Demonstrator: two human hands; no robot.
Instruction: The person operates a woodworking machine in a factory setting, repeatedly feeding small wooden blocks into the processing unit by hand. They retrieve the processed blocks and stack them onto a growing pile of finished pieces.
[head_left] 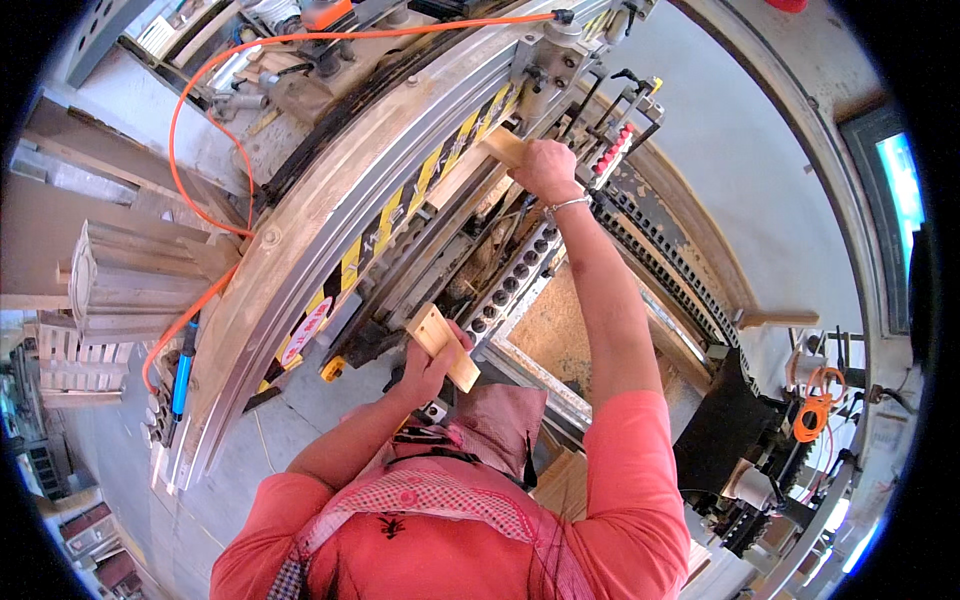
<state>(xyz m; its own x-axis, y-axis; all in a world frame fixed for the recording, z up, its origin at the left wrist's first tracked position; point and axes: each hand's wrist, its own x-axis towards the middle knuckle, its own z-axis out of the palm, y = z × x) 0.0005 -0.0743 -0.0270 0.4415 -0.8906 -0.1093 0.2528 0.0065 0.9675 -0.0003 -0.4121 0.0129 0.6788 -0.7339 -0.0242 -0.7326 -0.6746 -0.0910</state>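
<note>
Evidently, a drilled wooden block (pixel 430 330) was gripped by the left hand (pixel 425 374), its thumb and fingers wrapped around the middle. A second wooden piece (pixel 503 148) was clasped at the machine by the right hand (pixel 548 172), whose fingertips could not be seen. Because holes were visible in the left block, its drilling was judged at least partly done; whether the other piece was being placed or taken out, and so what was left, could not be told. Beyond, a row of black round sockets (pixel 515 280) was carried by the machine, and what looked like sawdust was held in a framed opening (pixel 550 330). Farther out, an orange hose (pixel 210 72) was looped near the long beam (pixel 325 190).
</note>
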